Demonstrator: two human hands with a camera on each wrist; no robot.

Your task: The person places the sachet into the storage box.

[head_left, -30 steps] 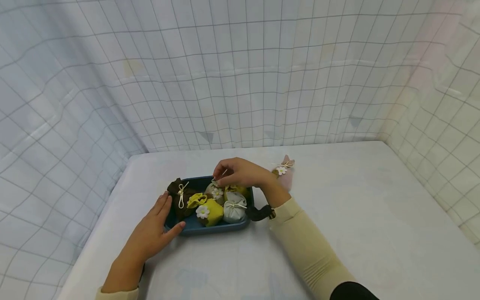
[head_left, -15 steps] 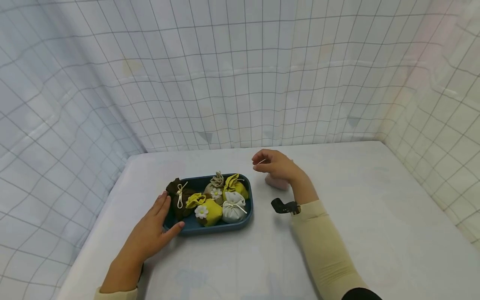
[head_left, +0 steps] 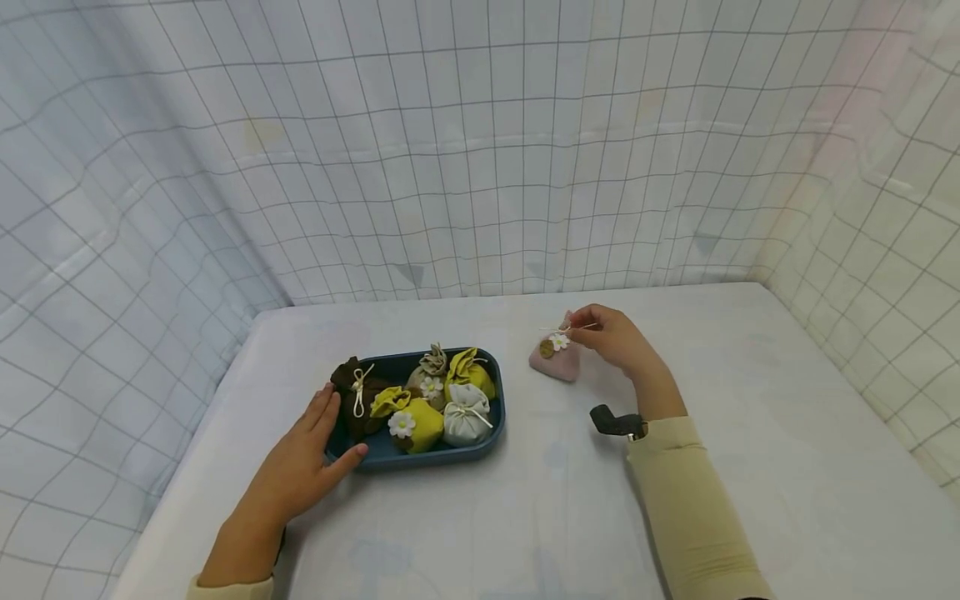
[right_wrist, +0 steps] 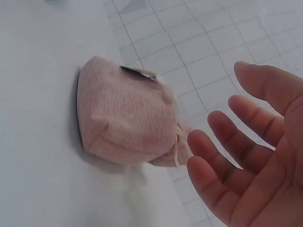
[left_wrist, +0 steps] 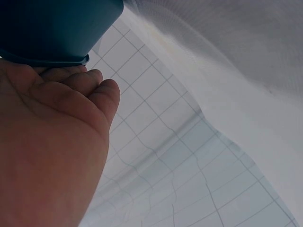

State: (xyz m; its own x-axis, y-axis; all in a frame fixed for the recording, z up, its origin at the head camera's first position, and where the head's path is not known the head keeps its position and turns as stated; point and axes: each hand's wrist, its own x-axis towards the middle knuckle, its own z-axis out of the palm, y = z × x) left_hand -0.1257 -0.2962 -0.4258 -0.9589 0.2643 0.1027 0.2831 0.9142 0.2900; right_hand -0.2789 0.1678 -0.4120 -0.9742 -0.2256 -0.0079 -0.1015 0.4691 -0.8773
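We find no writing, label, brand, number or sign that can be read in any of the three views. The sachets in the blue tray (head_left: 420,454) carry only white daisy ornaments and cord ties, and the pink sachet (head_left: 555,360) carries a daisy and a small round brown tag whose face is too small for us to read. The checked cloth around the surface bears only plain grid lines.

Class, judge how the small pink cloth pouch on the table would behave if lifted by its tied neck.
The small pink cloth pouch would probably sag: its ribbed fabric looks soft and slumped. It likely won't roll, since it sits on a broad, flattened base. The right hand, open at its tied neck, suggests it is light.
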